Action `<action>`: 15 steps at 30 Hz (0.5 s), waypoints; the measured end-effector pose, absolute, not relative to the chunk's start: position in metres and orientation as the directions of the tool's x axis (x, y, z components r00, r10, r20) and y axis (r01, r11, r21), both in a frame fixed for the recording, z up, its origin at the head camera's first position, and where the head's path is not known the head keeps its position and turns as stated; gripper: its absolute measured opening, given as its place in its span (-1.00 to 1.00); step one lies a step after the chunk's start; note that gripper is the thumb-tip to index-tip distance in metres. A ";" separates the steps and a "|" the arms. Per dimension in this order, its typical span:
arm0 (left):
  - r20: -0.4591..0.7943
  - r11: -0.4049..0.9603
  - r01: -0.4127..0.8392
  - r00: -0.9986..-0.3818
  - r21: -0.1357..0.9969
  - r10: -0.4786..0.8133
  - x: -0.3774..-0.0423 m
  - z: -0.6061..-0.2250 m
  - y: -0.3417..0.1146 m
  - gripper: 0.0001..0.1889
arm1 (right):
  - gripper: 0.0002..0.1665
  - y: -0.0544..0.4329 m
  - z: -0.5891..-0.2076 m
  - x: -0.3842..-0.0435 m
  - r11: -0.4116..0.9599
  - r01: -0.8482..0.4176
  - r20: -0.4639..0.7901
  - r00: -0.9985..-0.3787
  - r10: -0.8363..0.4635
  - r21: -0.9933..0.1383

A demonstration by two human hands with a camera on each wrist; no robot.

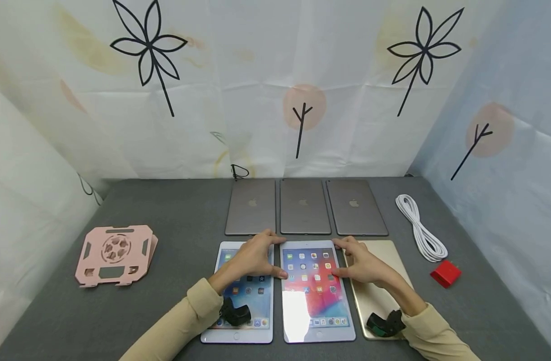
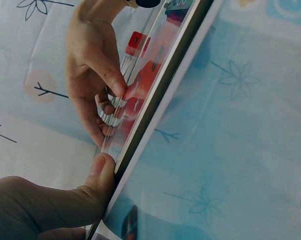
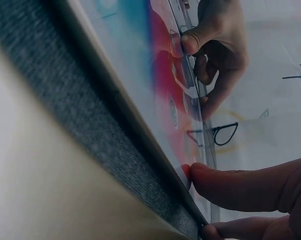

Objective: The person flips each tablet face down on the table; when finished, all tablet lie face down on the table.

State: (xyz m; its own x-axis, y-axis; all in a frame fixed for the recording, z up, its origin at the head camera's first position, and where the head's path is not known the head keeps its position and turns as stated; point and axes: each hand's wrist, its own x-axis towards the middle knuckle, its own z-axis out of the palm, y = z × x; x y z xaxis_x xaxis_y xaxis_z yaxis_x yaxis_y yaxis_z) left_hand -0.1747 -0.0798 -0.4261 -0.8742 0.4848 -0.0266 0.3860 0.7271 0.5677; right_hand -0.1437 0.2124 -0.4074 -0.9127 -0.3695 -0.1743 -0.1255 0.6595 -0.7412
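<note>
A white-framed tablet (image 1: 316,301) with a lit red-and-blue home screen lies face up at the front middle. My left hand (image 1: 257,255) holds its far left corner, thumb at the left edge and fingers along the far edge. Opposite it, my right hand (image 1: 359,263) grips the far right corner, its thumb (image 3: 225,185) over the screen's border. Under my left wrist lies a second lit tablet (image 1: 253,301) with a blue screen. A gold tablet (image 1: 377,301), back side up, is partly hidden beneath my right hand and wrist.
Three grey tablets lie back up in a row behind: left (image 1: 250,208), middle (image 1: 303,208) and right (image 1: 357,208). A pink perforated stand (image 1: 115,255) is at the left. A coiled white cable (image 1: 421,228) and a red block (image 1: 445,273) lie at the right.
</note>
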 end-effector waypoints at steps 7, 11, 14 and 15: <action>-0.039 0.735 0.375 -0.877 0.565 0.479 -0.175 -0.425 -0.080 -0.09 | -0.05 0.215 -0.408 -0.145 0.596 -0.079 -0.186 -0.911 -0.369 -0.799; -0.044 0.738 0.367 -0.880 0.566 0.472 -0.176 -0.426 -0.080 -0.09 | -0.04 0.216 -0.407 -0.145 0.540 -0.058 -0.183 -0.906 -0.382 -0.840; -0.045 0.736 0.364 -0.881 0.570 0.471 -0.176 -0.426 -0.079 -0.10 | -0.03 0.218 -0.406 -0.145 0.500 -0.036 -0.189 -0.901 -0.391 -0.865; -0.044 0.735 0.364 -0.881 0.572 0.471 -0.176 -0.426 -0.079 -0.10 | -0.02 0.218 -0.406 -0.144 0.489 -0.025 -0.194 -0.900 -0.390 -0.872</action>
State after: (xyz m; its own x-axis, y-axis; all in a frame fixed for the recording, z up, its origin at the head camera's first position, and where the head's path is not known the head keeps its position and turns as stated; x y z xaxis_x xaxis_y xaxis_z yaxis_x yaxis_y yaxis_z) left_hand -0.1761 -0.0791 -0.4258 -0.8812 0.4707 -0.0442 0.3638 0.7349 0.5723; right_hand -0.1445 0.2181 -0.4056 -0.9002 -0.3901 -0.1935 -0.0246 0.4893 -0.8718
